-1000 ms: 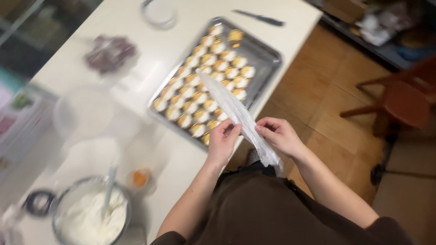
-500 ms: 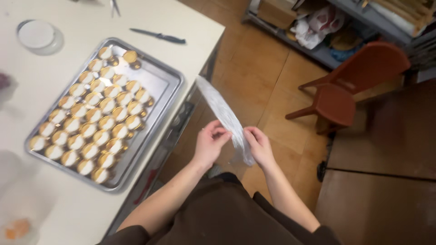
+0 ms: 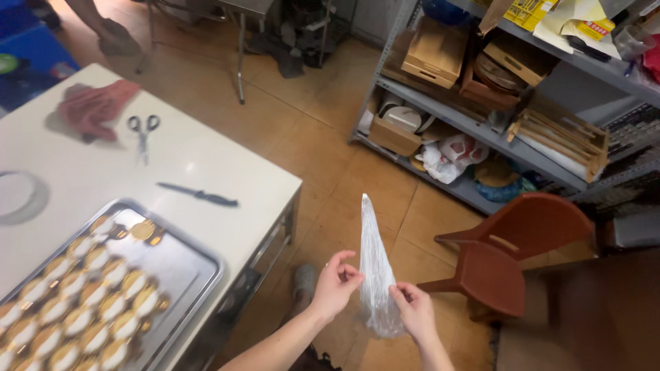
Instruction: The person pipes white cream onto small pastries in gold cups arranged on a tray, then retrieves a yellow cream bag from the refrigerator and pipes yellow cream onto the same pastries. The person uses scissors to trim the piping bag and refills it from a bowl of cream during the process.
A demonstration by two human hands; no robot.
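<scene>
Standing between left hand point(image 3: 335, 280) and right hand point(image 3: 413, 310): piping bag point(image 3: 375, 268)

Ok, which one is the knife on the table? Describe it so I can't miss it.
Start at the white table on the left, then find the metal baking tray of small round pastries. Just beyond the tray's far corner lies the knife, flat and alone near the table's edge: dark and slim, unlike the looped-handle scissors further back.

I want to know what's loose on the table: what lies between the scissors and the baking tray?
In the head view, a dark knife lies on the white table between the scissors and the baking tray.
</scene>
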